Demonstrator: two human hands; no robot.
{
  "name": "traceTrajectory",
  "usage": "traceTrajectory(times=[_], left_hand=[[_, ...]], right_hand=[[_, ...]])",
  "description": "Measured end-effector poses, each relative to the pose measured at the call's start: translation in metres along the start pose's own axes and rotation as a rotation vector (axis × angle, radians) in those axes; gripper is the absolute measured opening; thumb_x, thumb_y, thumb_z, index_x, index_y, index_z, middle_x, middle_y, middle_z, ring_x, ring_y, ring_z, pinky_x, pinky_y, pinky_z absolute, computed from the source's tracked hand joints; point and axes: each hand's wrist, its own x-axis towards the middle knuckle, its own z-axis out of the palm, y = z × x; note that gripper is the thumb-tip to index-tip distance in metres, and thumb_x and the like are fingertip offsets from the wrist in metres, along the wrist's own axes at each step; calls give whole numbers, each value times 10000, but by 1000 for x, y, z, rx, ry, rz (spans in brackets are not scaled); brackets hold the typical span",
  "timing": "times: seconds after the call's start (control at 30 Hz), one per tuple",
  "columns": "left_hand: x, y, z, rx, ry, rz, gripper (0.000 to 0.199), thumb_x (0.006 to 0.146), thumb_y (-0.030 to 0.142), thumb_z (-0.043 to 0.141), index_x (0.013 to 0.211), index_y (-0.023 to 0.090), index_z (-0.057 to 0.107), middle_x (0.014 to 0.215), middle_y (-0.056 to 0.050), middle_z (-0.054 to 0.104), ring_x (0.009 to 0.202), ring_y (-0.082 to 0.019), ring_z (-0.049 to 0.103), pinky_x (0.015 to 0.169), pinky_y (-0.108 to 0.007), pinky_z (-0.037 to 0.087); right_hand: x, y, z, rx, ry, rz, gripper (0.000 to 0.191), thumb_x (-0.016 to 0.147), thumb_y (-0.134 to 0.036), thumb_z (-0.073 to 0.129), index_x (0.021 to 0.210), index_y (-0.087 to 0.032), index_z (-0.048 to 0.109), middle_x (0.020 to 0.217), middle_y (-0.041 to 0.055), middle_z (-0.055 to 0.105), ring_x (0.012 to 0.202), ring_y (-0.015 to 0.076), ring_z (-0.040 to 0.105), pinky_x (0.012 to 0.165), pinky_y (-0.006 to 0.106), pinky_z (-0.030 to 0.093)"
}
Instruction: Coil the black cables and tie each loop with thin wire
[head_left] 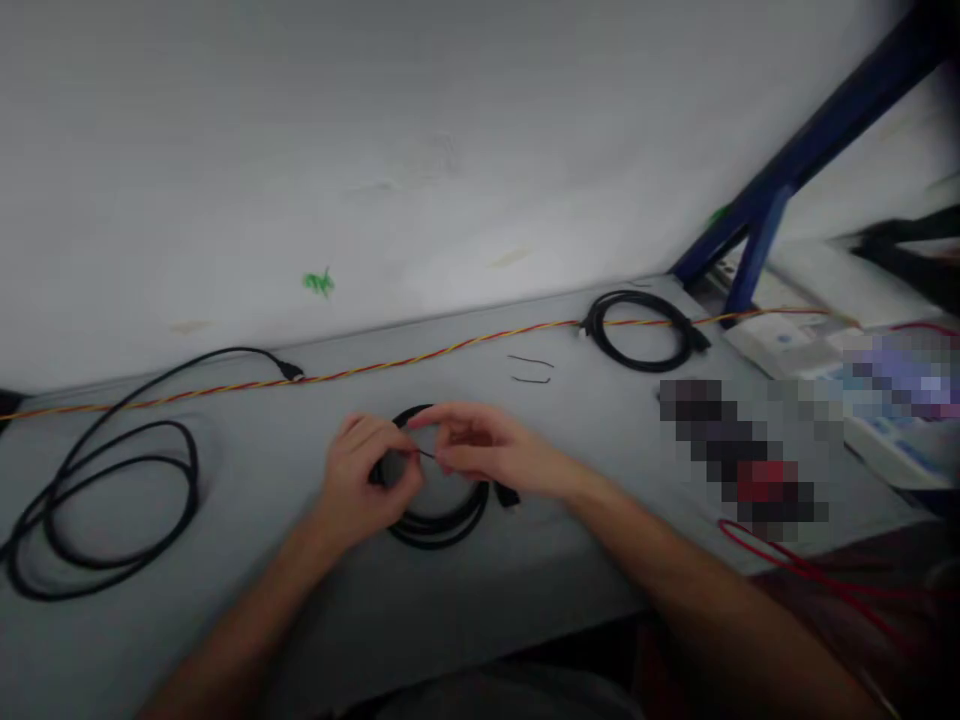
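Note:
A coiled black cable (pixel 439 535) lies on the grey table in front of me, with a dark connector (pixel 507 494) at its right side. Above its left side, my left hand (pixel 360 480) is closed, thumb and fingertips pinched on a thin black twist tie (pixel 426 455). From the right, my right hand (pixel 499 450) pinches the tie's other end between thumb and fingers, its index finger reaching toward the left hand. My hands cover part of the coil, so whether the tie passes round it cannot be told. Two similar thin black ties (pixel 531 380) rest behind my right hand.
A loosely looped black cable (pixel 191 470) spreads over the left side. Another neat black coil (pixel 645 368) sits at back right, over a twisted red-yellow wire (pixel 450 348) crossing the table. Farther right are a blue metal frame (pixel 757 240), white device (pixel 892 440) and red cable (pixel 787 560).

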Motion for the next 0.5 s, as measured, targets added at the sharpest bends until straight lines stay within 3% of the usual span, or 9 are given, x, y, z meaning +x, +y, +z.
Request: traceTrajectory(times=[0.1,0.2,0.4,0.5], left_hand=[[0,2,-1,-11,1,-8,104,841,118,638,851,216,605,803,-2,671,753,-173,638,789,-370,479],[0,6,-5,-119,-36,-99,78,880,142,610,852,214,605,806,-9,660,765,-175,627,773,-355,488],[-2,4,-16,-545,-335,-402,187,952,334,620,809,215,601,762,-11,592,728,-177,565,665,-320,471],[-2,0,-20,-646,-362,-465,302,953,422,613,743,212,561,693,-10,523,667,-172,502,599,-312,427]], right_hand=[[-2,-1,-3,-125,-26,-2,388,951,-382,703,1286,-196,644,756,-48,529,654,117,466,578,250,371],[-4,-4,-2,-232,22,1,375,960,-364,692,1292,-199,638,737,-54,518,632,117,450,566,253,363],[-9,-11,-1,-326,105,-21,328,922,-257,684,1244,-201,668,683,-71,501,596,112,467,547,246,372],[-9,-13,-1,-343,103,-21,321,919,-248,677,1236,-204,677,688,-63,533,608,116,486,566,246,402]])
